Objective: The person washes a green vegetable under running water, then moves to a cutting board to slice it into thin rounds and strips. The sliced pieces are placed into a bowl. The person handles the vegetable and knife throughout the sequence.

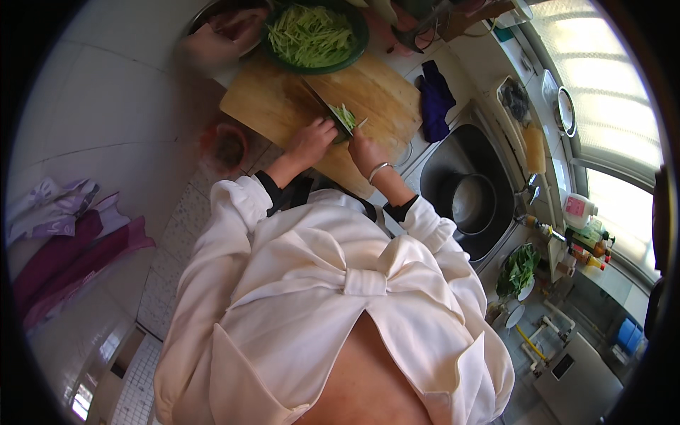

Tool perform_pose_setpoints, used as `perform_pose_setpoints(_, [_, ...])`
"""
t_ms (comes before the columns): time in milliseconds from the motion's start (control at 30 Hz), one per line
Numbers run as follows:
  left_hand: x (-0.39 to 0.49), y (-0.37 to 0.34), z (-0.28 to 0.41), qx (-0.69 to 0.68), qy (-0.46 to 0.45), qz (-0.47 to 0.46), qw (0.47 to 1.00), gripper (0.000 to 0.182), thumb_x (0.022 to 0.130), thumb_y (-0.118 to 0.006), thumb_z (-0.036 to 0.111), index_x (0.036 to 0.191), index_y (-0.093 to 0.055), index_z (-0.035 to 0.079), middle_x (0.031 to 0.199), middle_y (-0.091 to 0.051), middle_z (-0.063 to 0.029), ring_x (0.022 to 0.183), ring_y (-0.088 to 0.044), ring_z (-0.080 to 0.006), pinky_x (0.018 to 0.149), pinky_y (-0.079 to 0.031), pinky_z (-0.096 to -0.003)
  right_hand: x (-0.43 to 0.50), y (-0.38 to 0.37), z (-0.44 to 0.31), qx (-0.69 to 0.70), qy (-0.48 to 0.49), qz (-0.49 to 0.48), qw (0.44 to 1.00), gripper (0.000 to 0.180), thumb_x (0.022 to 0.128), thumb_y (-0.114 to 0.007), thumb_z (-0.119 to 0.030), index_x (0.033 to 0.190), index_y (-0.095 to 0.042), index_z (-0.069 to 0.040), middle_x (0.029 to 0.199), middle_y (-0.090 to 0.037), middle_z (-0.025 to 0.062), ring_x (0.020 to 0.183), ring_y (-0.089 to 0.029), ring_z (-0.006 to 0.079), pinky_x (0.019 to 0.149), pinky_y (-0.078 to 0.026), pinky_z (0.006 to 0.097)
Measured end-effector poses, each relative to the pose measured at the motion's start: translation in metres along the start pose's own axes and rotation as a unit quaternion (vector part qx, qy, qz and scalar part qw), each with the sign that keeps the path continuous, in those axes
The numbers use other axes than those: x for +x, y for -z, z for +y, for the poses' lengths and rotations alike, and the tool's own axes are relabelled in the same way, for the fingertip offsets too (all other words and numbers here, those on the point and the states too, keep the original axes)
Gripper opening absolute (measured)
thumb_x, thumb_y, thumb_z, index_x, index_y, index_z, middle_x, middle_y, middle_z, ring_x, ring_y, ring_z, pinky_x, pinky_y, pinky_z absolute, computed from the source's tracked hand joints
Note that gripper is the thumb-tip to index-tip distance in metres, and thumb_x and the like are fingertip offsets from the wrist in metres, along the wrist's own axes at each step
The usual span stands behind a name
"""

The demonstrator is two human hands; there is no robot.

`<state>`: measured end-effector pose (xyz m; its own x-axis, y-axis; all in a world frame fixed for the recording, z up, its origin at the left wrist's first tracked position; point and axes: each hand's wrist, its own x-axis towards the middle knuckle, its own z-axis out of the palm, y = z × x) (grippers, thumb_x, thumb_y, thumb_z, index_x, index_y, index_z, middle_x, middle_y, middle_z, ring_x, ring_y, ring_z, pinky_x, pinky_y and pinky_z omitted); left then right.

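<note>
A kitchen knife (325, 103) stands edge-down on the wooden cutting board (265, 95), its blade slanting away to the upper left. My right hand (367, 153), with a silver bangle at the wrist, is closed around its handle. Close against the near side of the blade, my left hand (312, 142) holds a green vegetable piece (342, 136) with bent fingers; most of that piece is hidden. Thin pale-green strips (344, 115) lie just beyond the blade. At the board's far edge, a dark green bowl (362, 42) is heaped with similar shredded vegetable (311, 37).
Right of the board lie a dark purple cloth (436, 101) and a steel sink (438, 154) holding a round pot (475, 204). A metal basin (199, 16) with what looks like raw meat (236, 24) stands far left. Below the board's left side is a reddish bucket (226, 149).
</note>
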<state>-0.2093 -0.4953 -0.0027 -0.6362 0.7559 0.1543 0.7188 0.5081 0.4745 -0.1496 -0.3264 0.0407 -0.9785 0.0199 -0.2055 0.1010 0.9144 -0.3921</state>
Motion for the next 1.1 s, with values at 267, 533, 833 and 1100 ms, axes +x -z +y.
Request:
perform_pose_setpoints(267, [0.000,-0.003,0.002,-0.003,-0.021,0.072,0.997,0.018,0.075,-0.055,0.008,0.092,-0.062,0.007,0.097,-0.058,-0.0061,0.092,-0.056,-0.0277,0.069,-0.052,-0.0374,-0.003,0.004,-0.001,-0.016,-0.028,-0.039,0.999,0.014,0.087,-0.048,-0.018,0.096,-0.051,-0.008,0.075,-0.065,0.0220,0.070,-0.064,0.0403,0.058,-0.049,0.0517])
perform_pose_setpoints(533, [0.000,-0.001,0.002,0.000,0.006,0.028,1.000,0.023,0.073,-0.064,0.010,0.095,-0.060,0.006,0.102,-0.056,-0.0082,0.096,-0.053,-0.0294,0.077,-0.049,-0.0382,-0.002,-0.007,0.007,-0.006,-0.008,-0.023,1.000,0.015,0.088,-0.049,-0.020,0.095,-0.050,-0.007,0.071,-0.064,0.0218,0.065,-0.063,0.0422,0.058,-0.049,0.0532])
perform_pose_setpoints(833, [-0.006,0.013,0.009,0.027,-0.027,0.038,0.999,0.011,0.074,-0.056,0.008,0.083,-0.061,0.009,0.092,-0.057,-0.0064,0.093,-0.055,-0.0265,0.077,-0.048,-0.0369,0.003,-0.015,0.009,0.035,-0.025,-0.015,0.999,0.016,0.088,-0.049,-0.022,0.095,-0.051,-0.008,0.073,-0.064,0.0223,0.069,-0.063,0.0427,0.060,-0.049,0.0532])
perform_pose_setpoints(1100, [-0.003,-0.003,0.003,0.057,-0.021,0.047,0.997,0.014,0.075,-0.053,0.008,0.085,-0.062,0.009,0.093,-0.059,-0.0060,0.091,-0.056,-0.0263,0.076,-0.048,-0.0370,-0.008,0.010,-0.010,-0.030,-0.037,-0.048,0.998,0.014,0.088,-0.048,-0.019,0.092,-0.050,-0.006,0.074,-0.064,0.0227,0.071,-0.063,0.0420,0.062,-0.049,0.0520])
